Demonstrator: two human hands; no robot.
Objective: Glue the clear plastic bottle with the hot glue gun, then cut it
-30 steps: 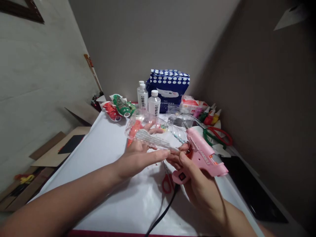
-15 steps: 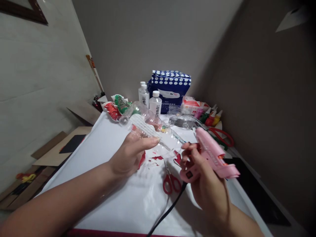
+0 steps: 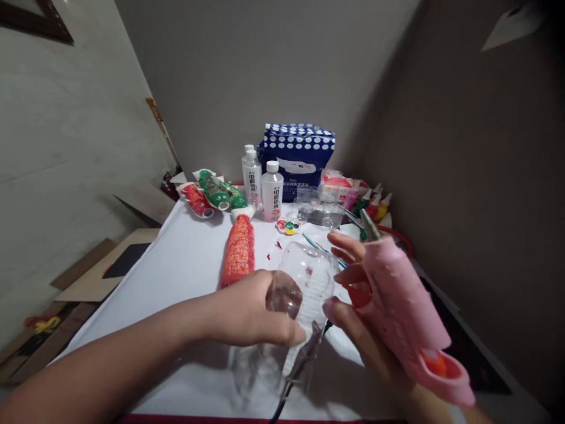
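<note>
My left hand point(image 3: 251, 312) is wrapped round a clear plastic bottle point(image 3: 304, 259), thumb pressed on its near side, holding it tilted above the white table. A ribbed white strip point(image 3: 315, 294) runs along the bottle. In my right hand point(image 3: 359, 335) is a pink hot glue gun point(image 3: 404, 294), its metal nozzle point(image 3: 369, 225) pointing up and away. Thumb and fingers of that hand reach toward the bottle's right side; whether they touch it I cannot tell. Just beyond my left hand lies a red and orange painted bottle point(image 3: 239, 247).
Red and green fish-like crafts point(image 3: 214, 189) lie at the back left. Labelled bottles point(image 3: 272, 194) and a blue bag point(image 3: 302, 144) stand behind. A paint palette point(image 3: 288, 225) and brushes point(image 3: 311, 240) lie mid-table. Paint tubes point(image 3: 374, 207) are back right. A black cord point(image 3: 280, 406) crosses the front.
The clear bottle has swung round and come nearer, uncovering the red painted bottle and palette. The glue gun has moved closer and right, its nozzle now showing. The red-handled scissors are no longer visible.
</note>
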